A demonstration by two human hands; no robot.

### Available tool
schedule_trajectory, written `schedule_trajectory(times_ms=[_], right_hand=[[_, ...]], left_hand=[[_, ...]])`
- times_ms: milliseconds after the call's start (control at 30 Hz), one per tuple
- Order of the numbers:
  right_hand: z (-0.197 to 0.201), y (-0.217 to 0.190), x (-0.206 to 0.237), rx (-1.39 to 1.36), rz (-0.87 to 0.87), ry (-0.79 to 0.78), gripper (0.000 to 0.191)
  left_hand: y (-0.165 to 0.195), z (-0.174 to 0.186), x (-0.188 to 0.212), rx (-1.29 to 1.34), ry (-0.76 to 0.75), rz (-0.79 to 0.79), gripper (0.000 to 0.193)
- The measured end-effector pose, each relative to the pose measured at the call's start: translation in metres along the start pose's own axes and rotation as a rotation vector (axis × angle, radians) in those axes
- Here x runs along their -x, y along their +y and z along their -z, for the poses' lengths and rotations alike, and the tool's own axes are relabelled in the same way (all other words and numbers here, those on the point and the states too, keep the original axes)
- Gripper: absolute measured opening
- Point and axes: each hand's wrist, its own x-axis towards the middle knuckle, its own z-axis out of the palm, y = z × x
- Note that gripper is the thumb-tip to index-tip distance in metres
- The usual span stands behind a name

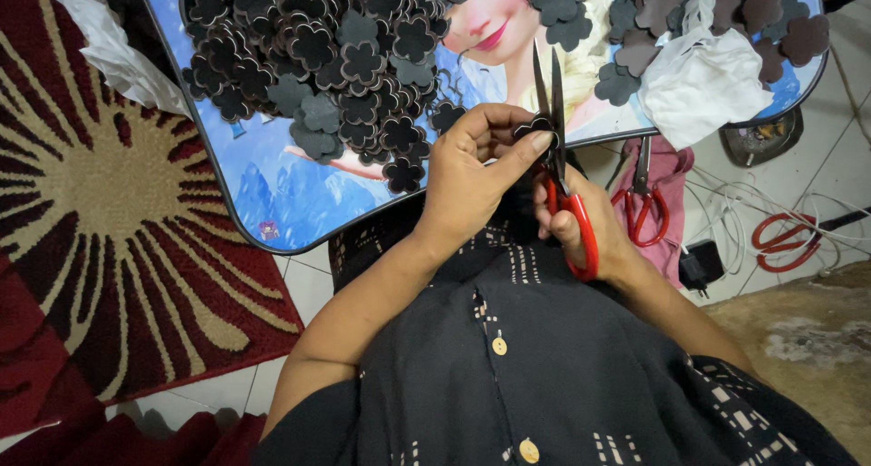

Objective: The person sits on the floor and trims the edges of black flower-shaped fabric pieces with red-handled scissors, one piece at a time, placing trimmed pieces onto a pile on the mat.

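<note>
Two hands meet just below the near rim of a low bench. The left hand (472, 171) is pinched together on a small dark flower-shaped piece (533, 127), thumb and fingertips clamped on it. The right hand (581, 221) is closed through the red loops of a pair of scissors (555, 148); the blades point upward and away from the body, slightly parted, with the flower piece right against them. Both hands hover above the person's lap, which is covered by a dark buttoned shirt (544, 357) with pale dashed marks.

Beyond the hands, the bench (272, 194) has a rounded dark rim and a blue top printed with a cartoon picture. A large heap of dark flower cut-outs (318, 58) covers its left and middle part, with a few lying loose at the near edge. A smaller, greyer batch of cut-outs (653, 21) lies on the right part, beside a crumpled white cloth (708, 80).

On the floor to the right lie a second pair of red-handled scissors (642, 198) on pink fabric (671, 185), a black plug adapter (700, 266), white cables (771, 203) and another red loop-shaped tool (785, 239). To the left lies a red rug (109, 212) with a cream sunburst pattern, and white plastic wrap (109, 39) sits at the bench's far left corner.
</note>
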Motion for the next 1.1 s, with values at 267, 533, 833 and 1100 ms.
schedule_trajectory(times_ms=[267,533,833,1100], right_hand=[[0.005,-0.020,0.002,0.001,0.058,-0.039,0.097],[0.005,-0.026,-0.001,0.097,0.039,-0.050,0.100],[0.002,-0.020,-0.001,0.010,0.016,-0.029,0.101],[-0.001,-0.022,-0.004,-0.017,0.026,-0.012,0.101]], left_hand=[[0.008,0.007,0.002,0.072,-0.027,-0.011,0.019],[0.008,0.005,0.003,0.174,-0.045,0.018,0.021],[0.006,0.005,0.003,0.215,-0.068,0.023,0.019],[0.004,0.004,0.002,0.230,-0.072,0.028,0.020]])
